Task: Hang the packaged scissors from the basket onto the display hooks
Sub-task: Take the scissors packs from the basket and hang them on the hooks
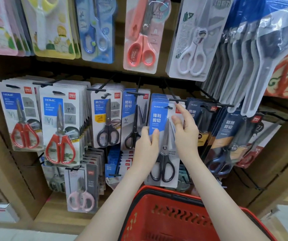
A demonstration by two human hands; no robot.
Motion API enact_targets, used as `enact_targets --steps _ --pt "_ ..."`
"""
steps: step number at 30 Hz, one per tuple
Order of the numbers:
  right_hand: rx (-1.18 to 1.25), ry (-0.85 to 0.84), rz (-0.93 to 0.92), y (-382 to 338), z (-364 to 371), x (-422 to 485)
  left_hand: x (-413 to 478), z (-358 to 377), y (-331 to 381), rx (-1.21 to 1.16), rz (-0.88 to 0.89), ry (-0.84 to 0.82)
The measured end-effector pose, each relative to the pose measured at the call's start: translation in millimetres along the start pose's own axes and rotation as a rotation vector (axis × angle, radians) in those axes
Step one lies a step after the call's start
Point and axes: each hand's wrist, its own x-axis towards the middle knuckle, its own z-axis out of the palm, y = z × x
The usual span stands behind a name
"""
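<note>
Head view: hanging is under way, not complete. The left hand (146, 145) pinches the left edge of the scissors pack (165, 153). The right hand (186, 134) grips its right edge, forefinger raised to the hook (173, 100). The pack's hole sits just below the hook tip, apparently unthreaded. Blue card, black handles. The basket (157, 192) waits below.

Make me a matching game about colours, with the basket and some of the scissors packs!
Things:
1 basket
2 held pack
3 lowest left pack
4 top-row pack, right of centre

Colours:
a pink handles
b red
c white handles
d black handles

Pairs: 1-b, 2-d, 3-a, 4-c
</note>
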Motion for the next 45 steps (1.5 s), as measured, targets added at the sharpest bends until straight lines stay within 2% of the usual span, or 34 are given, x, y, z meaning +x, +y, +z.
enact_targets --steps 4,7,9,11,14,17,20,22,24,27,30,32,36,42,45 --pt "-0.192 -0.141 0.028 3 -2 4 12 7 -9 0.208 0.106 0.066" --pt "-0.348 -0.217 0.013 10 -2 -1 13 10 -25 0.574 0.342 0.126" --pt "-0.440 -0.226 -0.003 16 -3 -3 11 16 -37 0.699 0.396 0.203" --pt "-0.483 -0.205 -0.035 23 -9 -14 -2 23 -45 0.734 0.413 0.249" --pt "-0.572 -0.113 -0.154 51 -30 -66 -49 44 -65 0.705 0.448 0.205" --pt "-0.620 -0.095 -0.116 100 -57 -149 -115 75 -108 0.624 0.457 0.016" --pt "-0.704 -0.281 0.059 158 -87 -233 -179 102 -162 0.604 0.269 -0.348" --pt "-0.842 -0.534 0.238 197 -109 -282 -210 109 -188 0.714 0.059 -0.680" --pt "-1.008 -0.850 0.370 232 -127 -324 -237 111 -220 0.875 -0.136 -0.945" --pt "-1.106 -1.179 0.405 267 -139 -360 -260 111 -263 1.000 -0.312 -1.154" --pt "-1.135 -1.322 0.185 299 -144 -377 -265 115 -298 1.024 -0.457 -1.211" --pt "-1.131 -1.499 0.168 315 -141 -379 -266 118 -316 1.062 -0.499 -1.268" --pt "-1.061 -1.644 0.076 342 -134 -379 -276 119 -341 0.974 -0.610 -1.274" --pt "-1.103 -1.687 -0.045 333 -132 -365 -276 120 -337 0.904 -0.638 -1.222" --pt "-1.124 -1.606 -0.079 318 -136 -355 -269 136 -315 0.772 -0.532 -1.159"
